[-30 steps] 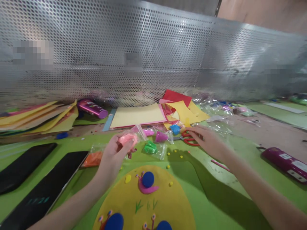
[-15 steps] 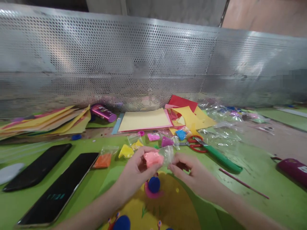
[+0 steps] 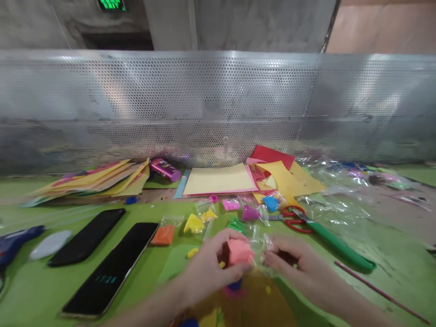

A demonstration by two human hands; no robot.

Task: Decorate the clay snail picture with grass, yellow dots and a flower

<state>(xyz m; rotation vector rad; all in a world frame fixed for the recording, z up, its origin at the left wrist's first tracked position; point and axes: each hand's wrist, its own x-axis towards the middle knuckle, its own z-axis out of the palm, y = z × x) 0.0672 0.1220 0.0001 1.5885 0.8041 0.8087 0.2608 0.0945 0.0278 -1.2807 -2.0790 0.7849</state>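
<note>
My left hand is closed on a lump of pink modelling clay in a small clear plastic bag. With thumb and fingers, my right hand pinches the bag's right edge. Below both hands lies a yellow-brown round sheet, partly hidden by my arms. It carries a dark blue piece on a pink base. Just beyond my hands are green clay, yellow clay, purple clay and blue clay.
Two dark phones and an orange clay packet lie left. Scissors, a green-handled tool and a thin pink stick lie right. Paper sheets and a purple can sit before a perforated metal panel.
The head view has tilted up and turned left, so the table things appear lower and further right. Both hands keep hold of the pink clay's bag.
</note>
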